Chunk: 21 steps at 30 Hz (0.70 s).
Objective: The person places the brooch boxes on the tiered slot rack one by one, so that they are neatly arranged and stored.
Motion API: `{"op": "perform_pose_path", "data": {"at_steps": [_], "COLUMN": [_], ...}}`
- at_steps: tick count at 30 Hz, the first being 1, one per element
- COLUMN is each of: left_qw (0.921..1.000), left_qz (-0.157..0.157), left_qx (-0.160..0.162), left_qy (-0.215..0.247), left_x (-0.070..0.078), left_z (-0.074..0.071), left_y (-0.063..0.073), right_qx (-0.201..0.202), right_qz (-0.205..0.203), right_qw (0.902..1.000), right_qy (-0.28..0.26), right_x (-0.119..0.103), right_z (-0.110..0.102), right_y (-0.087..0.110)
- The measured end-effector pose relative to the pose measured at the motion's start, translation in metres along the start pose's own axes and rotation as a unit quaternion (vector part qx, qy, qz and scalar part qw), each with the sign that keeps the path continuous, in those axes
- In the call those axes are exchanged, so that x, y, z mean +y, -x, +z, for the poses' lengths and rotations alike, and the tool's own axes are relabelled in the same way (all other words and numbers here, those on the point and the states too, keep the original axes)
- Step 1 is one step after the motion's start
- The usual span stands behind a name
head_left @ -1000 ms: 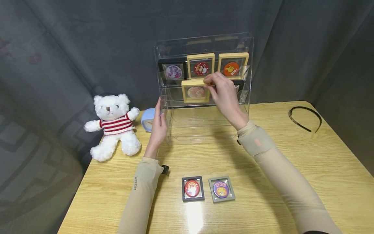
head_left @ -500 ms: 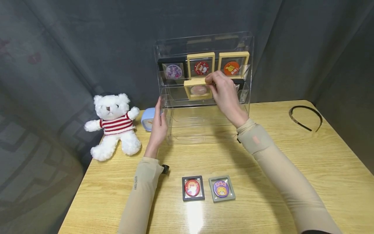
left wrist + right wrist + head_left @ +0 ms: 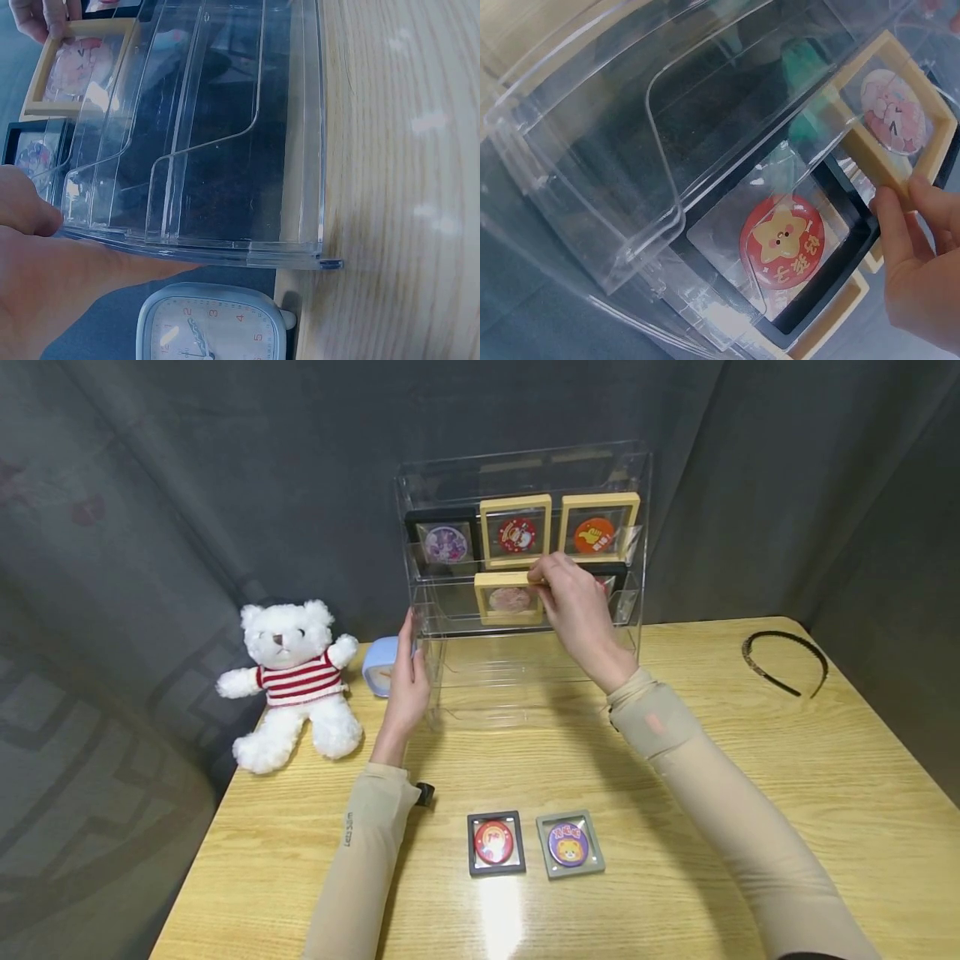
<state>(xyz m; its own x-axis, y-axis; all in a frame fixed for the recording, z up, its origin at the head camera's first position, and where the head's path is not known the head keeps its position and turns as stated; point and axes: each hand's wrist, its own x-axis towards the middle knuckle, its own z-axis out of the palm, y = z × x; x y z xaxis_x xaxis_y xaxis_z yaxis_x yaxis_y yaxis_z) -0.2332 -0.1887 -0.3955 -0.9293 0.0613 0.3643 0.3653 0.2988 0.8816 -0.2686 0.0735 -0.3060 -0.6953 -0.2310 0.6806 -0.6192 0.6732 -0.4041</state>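
My right hand pinches the top right corner of a yellow-edged display frame with a round pink badge inside. In the right wrist view, thumb and fingertips grip the edge of this frame. It stands at the second tier of a clear acrylic display rack, left of a black frame with a red star badge. My left hand rests along the rack's left side, its fingers straight. The left wrist view has the left hand against the side panel.
The upper tier bears a black frame and two yellow frames, each with a badge. A dark frame and a grey-green frame lie on the table in front. A white teddy bear, blue clock and black headband stand or lie around.
The right hand has shifted the yellow frame slightly right, tilting it and then lowering it a little at the second tier. The left hand has stayed at the rack's side.
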Motion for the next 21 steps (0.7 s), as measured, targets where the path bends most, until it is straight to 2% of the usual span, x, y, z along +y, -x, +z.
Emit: {"op": "perform_pose_path", "data": {"at_steps": [3, 9, 17, 21], "left_qw": [1.0, 1.0, 1.0, 1.0], "left_qz": [-0.004, 0.008, 0.0, 0.006], "left_qx": [0.0, 0.002, 0.003, 0.005], "left_qy": [0.002, 0.005, -0.001, -0.001], "left_x": [0.0, -0.0003, -0.0001, -0.0011], "left_z": [0.0003, 0.0019, 0.0015, 0.0009], "left_y": [0.0004, -0.0007, -0.0009, -0.0006], "right_qx": [-0.003, 0.001, 0.011, 0.01], "right_qz": [-0.01, -0.024, -0.03, -0.03], "right_qw": [0.9999, 0.9997, 0.9994, 0.9993], "right_qy": [0.003, -0.002, 0.01, 0.019], "right_x": [0.0013, 0.0015, -0.0018, -0.0031], "right_z": [0.0013, 0.0009, -0.0016, -0.0027], "right_y": [0.0, 0.0017, 0.0046, 0.0057]}}
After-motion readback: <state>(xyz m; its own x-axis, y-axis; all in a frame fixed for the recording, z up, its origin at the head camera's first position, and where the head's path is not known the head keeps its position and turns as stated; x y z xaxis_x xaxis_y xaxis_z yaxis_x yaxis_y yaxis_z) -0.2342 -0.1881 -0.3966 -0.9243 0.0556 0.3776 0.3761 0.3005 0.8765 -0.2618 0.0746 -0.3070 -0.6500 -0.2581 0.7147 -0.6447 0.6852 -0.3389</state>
